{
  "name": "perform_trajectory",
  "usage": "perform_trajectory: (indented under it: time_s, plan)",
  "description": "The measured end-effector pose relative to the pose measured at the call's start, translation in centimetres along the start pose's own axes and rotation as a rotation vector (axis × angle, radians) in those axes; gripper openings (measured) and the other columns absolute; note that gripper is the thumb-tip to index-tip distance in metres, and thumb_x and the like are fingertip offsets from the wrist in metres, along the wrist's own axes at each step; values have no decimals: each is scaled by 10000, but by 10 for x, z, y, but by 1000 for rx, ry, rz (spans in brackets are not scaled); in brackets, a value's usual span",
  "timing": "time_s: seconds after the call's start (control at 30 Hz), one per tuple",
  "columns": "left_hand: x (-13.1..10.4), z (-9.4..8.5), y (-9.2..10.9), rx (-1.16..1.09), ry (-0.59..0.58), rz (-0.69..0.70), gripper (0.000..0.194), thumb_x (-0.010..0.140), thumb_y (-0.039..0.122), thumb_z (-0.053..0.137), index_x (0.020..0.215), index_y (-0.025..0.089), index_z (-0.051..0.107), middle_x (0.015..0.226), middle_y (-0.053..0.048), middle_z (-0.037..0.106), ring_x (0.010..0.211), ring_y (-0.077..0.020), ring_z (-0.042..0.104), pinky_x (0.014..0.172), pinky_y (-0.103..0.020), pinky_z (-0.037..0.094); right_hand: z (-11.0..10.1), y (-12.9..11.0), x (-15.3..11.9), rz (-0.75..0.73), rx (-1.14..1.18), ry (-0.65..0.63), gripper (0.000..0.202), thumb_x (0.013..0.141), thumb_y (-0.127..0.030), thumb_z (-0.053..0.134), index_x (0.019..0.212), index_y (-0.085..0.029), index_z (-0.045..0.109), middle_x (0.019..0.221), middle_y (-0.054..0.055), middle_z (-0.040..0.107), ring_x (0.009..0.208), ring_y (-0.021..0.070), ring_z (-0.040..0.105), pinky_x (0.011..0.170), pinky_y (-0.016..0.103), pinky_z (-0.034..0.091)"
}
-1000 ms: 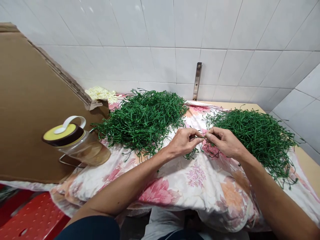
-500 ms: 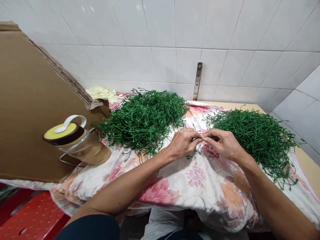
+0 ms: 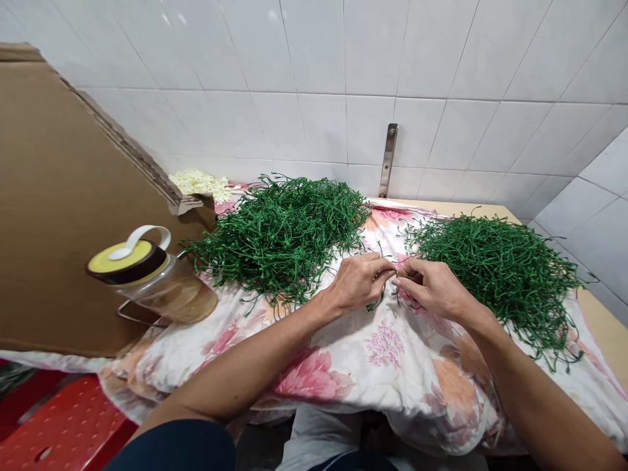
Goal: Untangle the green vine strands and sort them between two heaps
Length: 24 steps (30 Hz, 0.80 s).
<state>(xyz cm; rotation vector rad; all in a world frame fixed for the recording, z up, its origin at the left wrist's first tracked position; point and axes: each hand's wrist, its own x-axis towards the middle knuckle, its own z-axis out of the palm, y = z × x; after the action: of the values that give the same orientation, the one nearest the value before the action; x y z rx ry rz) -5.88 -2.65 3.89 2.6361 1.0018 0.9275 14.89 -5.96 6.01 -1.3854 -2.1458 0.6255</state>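
Note:
My left hand (image 3: 360, 281) and my right hand (image 3: 434, 288) meet fingertip to fingertip over the floral cloth (image 3: 338, 353). Thin green stems show between and below the fingers of my left hand, which is pinched on them. The fingers of my right hand are closed around a thin green stem, its thumb a little lower. A large heap of green stems (image 3: 284, 235) lies behind and left of my left hand. Another heap of green stems (image 3: 495, 268) is on the right, beyond my right hand.
At the left stand a cardboard sheet (image 3: 73, 216) and a clear bottle with a yellow lid (image 3: 176, 291). Pale yellow pieces (image 3: 201, 183) lie near the tiled wall (image 3: 318, 59). A metal bracket (image 3: 388, 160) is fixed there. A red stool (image 3: 73, 425) is at lower left.
My right hand has shifted slightly left and down, and its thumb sits lower, a little apart from my left thumb. My left hand has barely moved.

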Motion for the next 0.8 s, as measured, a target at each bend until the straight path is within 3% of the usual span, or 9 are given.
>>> perform_trajectory:
  time_s: [0.27,0.4,0.47,0.63,0.8]
  plan:
    - [-1,0,4,47,-17,-16,226,994,291,543,1050,188,736,916,-69,707,824,-177,664,696,-281,463,7,3,1,79,26,5,253,932,-331,546,711,-212,521,588,-32,587,538,125,495,546,254,331]
    - [-1,-2,5,112,-88,-27,230,990,293,532,1058,175,717,953,-77,703,847,-194,666,692,-294,467,7,4,1,38,-45,2,107,921,-258,535,876,-205,617,673,-15,657,575,137,531,582,260,356]
    - [0,-3,5,120,-113,-39,216,982,287,542,1047,171,712,957,-76,703,846,-194,661,708,-298,471,5,5,0,-1,-72,-5,138,927,-244,528,959,-197,654,735,5,691,611,145,552,615,266,376]
    - [1,-3,6,150,-169,-70,208,978,288,536,1027,165,696,968,-82,699,855,-203,656,722,-307,475,0,5,0,-18,-89,-1,166,945,-268,537,913,-194,682,740,17,699,616,146,562,619,267,385]
    - [1,-3,8,181,-211,-86,232,991,299,504,1047,170,688,1009,-91,692,870,-207,656,711,-305,472,-1,4,-1,55,29,-65,152,940,-320,570,907,-202,661,652,-11,670,565,141,564,560,252,380]
